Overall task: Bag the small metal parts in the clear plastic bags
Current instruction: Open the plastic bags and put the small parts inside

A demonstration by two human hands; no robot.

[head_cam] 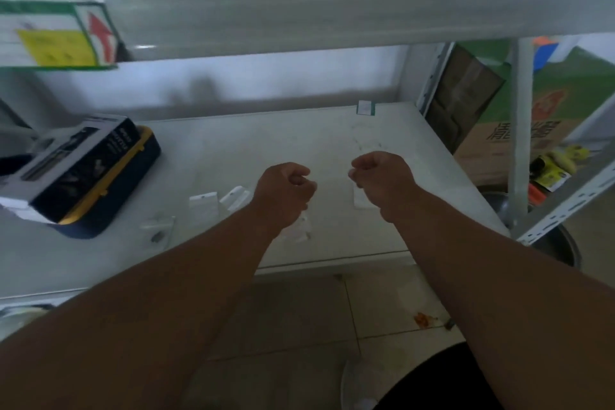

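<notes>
right hand (382,181) pinches a clear bag (361,198) near boxed toolkit (80,170).

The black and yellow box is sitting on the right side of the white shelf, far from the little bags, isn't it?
Not quite. In the head view the black and yellow box sits on the left side of the white shelf, not the right. The little bags lie nearer the middle.

Dim, motion-blurred view; glare on the upper shelf (299,0).
</notes>
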